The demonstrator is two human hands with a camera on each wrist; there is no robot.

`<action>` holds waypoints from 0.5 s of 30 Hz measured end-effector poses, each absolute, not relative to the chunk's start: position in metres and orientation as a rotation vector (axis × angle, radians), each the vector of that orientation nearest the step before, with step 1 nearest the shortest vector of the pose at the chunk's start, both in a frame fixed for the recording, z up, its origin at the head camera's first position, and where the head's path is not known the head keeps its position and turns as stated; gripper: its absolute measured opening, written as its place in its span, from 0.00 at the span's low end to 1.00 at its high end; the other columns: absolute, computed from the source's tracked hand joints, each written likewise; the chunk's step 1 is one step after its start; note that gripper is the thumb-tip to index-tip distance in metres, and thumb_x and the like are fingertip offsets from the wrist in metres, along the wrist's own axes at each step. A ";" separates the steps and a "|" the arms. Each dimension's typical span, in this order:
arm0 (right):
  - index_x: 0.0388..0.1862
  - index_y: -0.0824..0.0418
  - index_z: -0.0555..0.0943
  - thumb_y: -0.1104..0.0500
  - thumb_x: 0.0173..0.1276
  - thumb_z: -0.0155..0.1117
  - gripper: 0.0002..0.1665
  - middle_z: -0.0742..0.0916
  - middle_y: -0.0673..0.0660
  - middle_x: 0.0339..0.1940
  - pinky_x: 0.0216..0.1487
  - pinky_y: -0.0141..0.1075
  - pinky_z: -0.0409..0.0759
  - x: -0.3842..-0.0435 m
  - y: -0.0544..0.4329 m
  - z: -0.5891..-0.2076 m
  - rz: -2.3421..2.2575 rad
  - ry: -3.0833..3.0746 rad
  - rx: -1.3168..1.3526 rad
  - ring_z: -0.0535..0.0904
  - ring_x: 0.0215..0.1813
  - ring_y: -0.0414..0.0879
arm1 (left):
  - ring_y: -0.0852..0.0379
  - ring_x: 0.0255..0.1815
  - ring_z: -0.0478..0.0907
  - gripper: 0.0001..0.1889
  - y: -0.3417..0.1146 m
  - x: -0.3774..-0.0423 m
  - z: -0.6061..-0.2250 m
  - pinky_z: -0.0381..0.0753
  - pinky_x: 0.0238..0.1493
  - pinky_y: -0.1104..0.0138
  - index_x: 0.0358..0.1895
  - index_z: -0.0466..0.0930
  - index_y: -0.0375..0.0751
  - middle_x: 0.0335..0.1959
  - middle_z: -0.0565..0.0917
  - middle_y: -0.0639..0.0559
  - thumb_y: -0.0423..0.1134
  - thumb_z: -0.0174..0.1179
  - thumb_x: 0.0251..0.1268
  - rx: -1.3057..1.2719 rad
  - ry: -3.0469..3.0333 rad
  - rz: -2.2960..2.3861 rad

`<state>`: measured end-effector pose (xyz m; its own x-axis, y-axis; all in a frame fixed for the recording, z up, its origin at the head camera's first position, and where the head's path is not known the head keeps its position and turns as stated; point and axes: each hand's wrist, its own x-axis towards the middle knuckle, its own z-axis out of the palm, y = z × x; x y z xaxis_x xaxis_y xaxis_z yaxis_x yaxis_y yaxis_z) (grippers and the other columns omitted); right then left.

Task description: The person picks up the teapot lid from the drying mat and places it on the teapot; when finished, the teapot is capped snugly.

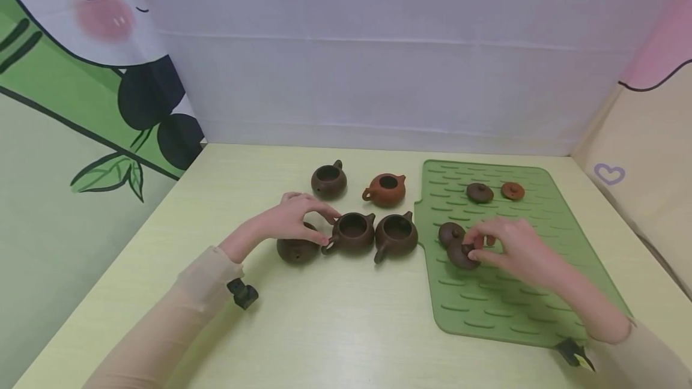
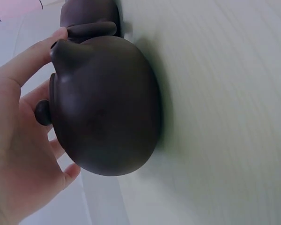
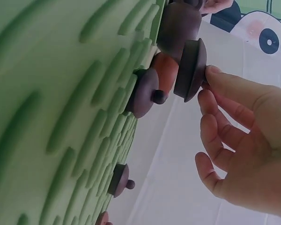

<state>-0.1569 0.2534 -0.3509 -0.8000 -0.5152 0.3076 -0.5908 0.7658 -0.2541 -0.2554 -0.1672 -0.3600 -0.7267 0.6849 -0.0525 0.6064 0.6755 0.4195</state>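
Over mat [image 1: 476,308] at four o'clock, pinches lid [image 3: 189,72] with right hand [image 1: 508,248]; at eight, has left hand [image 1: 294,218] by lidless pot [image 1: 355,246], cannot tell whether gripping. Likely fetching lid; next probably calls for level seating on pot.

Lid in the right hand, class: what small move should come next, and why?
Probably carry the lid left, off the green mat, toward the open dark teapot beside the left hand. The right hand pinches the lid clear of the mat, that teapot is uncovered, and the left hand seems well placed to steady it.
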 end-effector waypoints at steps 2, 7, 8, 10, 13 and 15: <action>0.36 0.47 0.85 0.60 0.55 0.77 0.12 0.83 0.36 0.29 0.34 0.32 0.78 -0.159 0.250 -0.348 0.534 -2.751 0.871 0.75 0.33 0.31 | 0.55 0.63 0.73 0.29 -0.167 -0.256 -0.361 0.45 0.72 0.37 0.61 0.79 0.61 0.50 0.86 0.66 0.55 0.72 0.53 1.053 2.681 0.570; 0.37 0.48 0.85 0.61 0.56 0.76 0.12 0.83 0.36 0.27 0.34 0.31 0.76 -0.165 0.241 -0.342 0.614 -2.732 0.873 0.75 0.33 0.33 | 0.55 0.63 0.73 0.29 -0.167 -0.257 -0.361 0.41 0.73 0.35 0.61 0.80 0.61 0.49 0.86 0.66 0.55 0.72 0.52 1.047 2.676 0.586; 0.37 0.48 0.85 0.61 0.56 0.76 0.12 0.82 0.37 0.27 0.34 0.31 0.75 -0.166 0.239 -0.341 0.619 -2.722 0.875 0.75 0.32 0.33 | 0.55 0.63 0.73 0.29 -0.168 -0.257 -0.361 0.41 0.73 0.35 0.61 0.80 0.61 0.49 0.86 0.67 0.55 0.72 0.52 1.047 2.674 0.588; 0.37 0.49 0.84 0.61 0.56 0.76 0.11 0.82 0.37 0.27 0.34 0.30 0.75 -0.168 0.235 -0.338 0.627 -2.711 0.876 0.75 0.32 0.34 | 0.55 0.63 0.73 0.29 -0.168 -0.257 -0.362 0.41 0.73 0.34 0.60 0.80 0.61 0.49 0.86 0.66 0.55 0.72 0.52 1.051 2.672 0.592; 0.38 0.49 0.84 0.59 0.58 0.76 0.10 0.83 0.38 0.27 0.34 0.29 0.74 -0.173 0.227 -0.333 0.654 -2.728 0.872 0.74 0.32 0.34 | 0.55 0.63 0.74 0.28 -0.168 -0.259 -0.363 0.41 0.73 0.33 0.60 0.80 0.61 0.49 0.86 0.67 0.55 0.72 0.52 1.061 2.669 0.598; 0.38 0.49 0.84 0.58 0.59 0.75 0.10 0.83 0.39 0.27 0.34 0.29 0.74 -0.176 0.221 -0.330 0.684 -2.757 0.862 0.74 0.32 0.33 | 0.56 0.63 0.74 0.28 -0.169 -0.259 -0.363 0.41 0.73 0.33 0.60 0.80 0.60 0.49 0.87 0.66 0.55 0.72 0.52 1.067 2.665 0.603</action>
<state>-0.1763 0.2215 -0.3298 -0.8179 -0.4954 0.2927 -0.5748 0.7273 -0.3751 -0.2595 -0.1685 -0.3632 -0.7166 0.6964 -0.0400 0.6113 0.6546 0.4447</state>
